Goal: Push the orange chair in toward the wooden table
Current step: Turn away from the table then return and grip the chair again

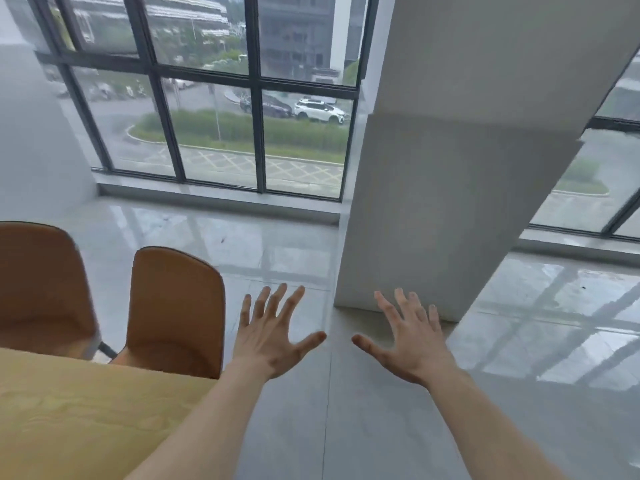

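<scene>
While both hands hang over bare floor, left hand [273, 336] and right hand [408, 337] spread, holding nothing. 2 orange chairs, nearer orange chair [176, 310] lower left, beside wooden table [86, 410]. Step: approach. Next: left hand onto backrest, likely push tableward.

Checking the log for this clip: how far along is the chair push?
Done: nothing that shows. Two orange chairs stand at the wooden table; the nearer orange chair sits beyond the table's far edge, its seat front near that edge.
In hand: nothing. The left hand and right hand are held out over the floor, fingers spread, touching no chair.
Left: reach the chair and push it in.
</scene>
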`<state>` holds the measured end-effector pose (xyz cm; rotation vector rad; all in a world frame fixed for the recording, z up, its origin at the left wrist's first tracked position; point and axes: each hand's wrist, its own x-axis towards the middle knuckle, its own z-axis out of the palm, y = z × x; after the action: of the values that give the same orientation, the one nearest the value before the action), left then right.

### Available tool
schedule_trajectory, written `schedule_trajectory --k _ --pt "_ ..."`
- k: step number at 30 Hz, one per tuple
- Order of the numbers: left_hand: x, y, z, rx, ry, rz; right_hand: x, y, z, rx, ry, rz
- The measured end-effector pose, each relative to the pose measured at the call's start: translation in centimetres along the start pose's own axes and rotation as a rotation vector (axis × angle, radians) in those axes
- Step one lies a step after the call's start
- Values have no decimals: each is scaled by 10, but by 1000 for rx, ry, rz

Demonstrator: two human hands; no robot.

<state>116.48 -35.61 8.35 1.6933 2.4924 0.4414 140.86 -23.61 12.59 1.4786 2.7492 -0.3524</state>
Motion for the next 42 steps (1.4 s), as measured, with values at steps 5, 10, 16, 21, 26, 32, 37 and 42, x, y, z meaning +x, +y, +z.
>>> schedule_trajectory --k 5,10,16,21,26,32,37,42 --pt "103 -19 -13 12 46 -142 149 -3 -31 16 -62 -143" --pt "200 -75 -15 35 81 -304 297 -50 -33 1 -101 -322" --pt "323 -177 -19 -12 183 -465 482 -141 -25 -78 -98 -501" --pt "394 -271 -58 -14 295 -662 612 -261 -36 -98 -109 -719" --pt "400 -351 -93 35 380 -923 681 -394 -31 -76 -142 -997" --pt "342 -414 -109 106 531 -1330 707 -539 14 -81 -251 -1397" --pt "312 -390 -100 155 625 -1727 690 -620 48 -148 -376 -1798" --pt "324 -316 -61 147 661 -2062 656 -633 71 -258 -552 -2141"
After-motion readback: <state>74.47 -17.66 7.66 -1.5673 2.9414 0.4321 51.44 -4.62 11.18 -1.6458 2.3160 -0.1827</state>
